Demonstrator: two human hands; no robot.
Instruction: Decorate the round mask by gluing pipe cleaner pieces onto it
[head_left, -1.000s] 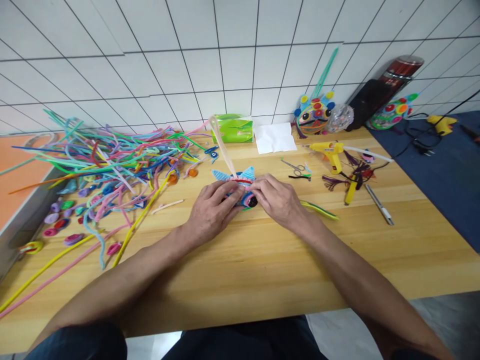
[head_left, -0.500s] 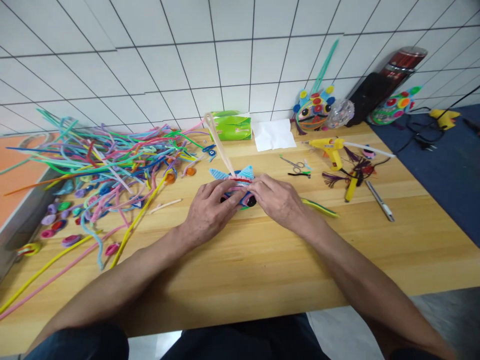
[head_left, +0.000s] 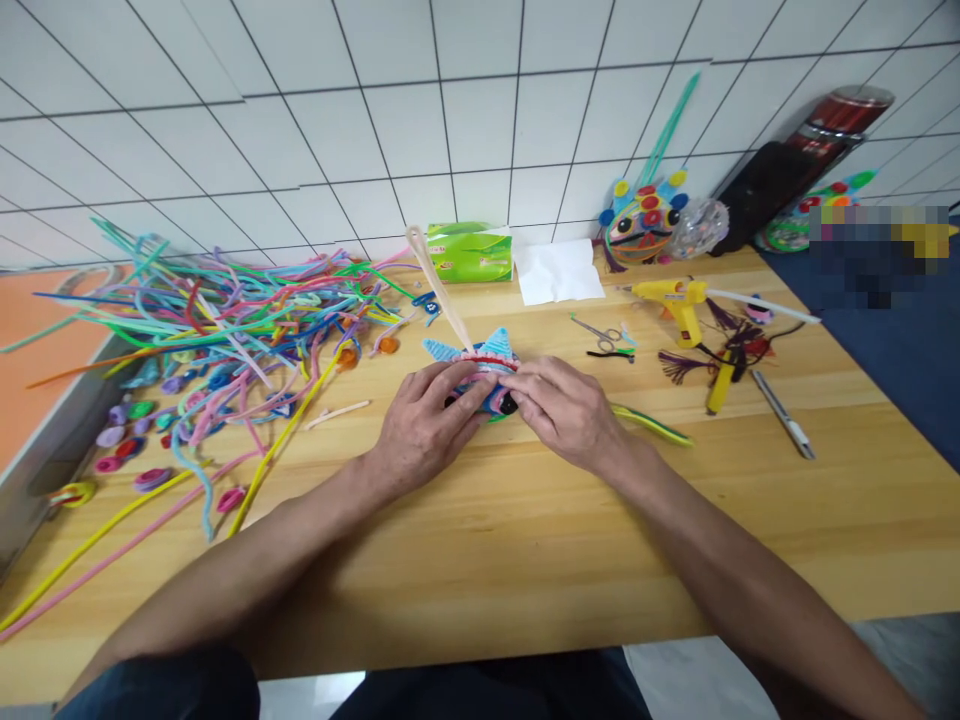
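A blue and pink fuzzy figure [head_left: 491, 352] with two light-blue pointed ears and dark round eyes sits at the middle of the wooden table [head_left: 465, 560]. Long pale stems [head_left: 439, 290] rise from its top. My left hand [head_left: 431, 420] is closed on the figure's left side, its fingers reaching over the front. From the right, my right hand [head_left: 566, 405] touches the front with thumb and fingertips pinched together. The fingers hide part of the figure, and whatever small piece lies between the right fingertips cannot be made out.
Tangled fuzzy stems [head_left: 247, 310] and small coils lie left. Behind stand a green tissue pack [head_left: 470, 254], white paper [head_left: 559, 271] and a decorated figure [head_left: 643, 222]. Scissors [head_left: 598, 330], a yellow glue gun [head_left: 679, 300], a cutter [head_left: 782, 414] and yellow-green stems [head_left: 652, 425] lie right.
The view has shifted slightly, so the table items appear farther right. My right hand's fingers have changed their bend at the figure's front; my left hand keeps its hold.
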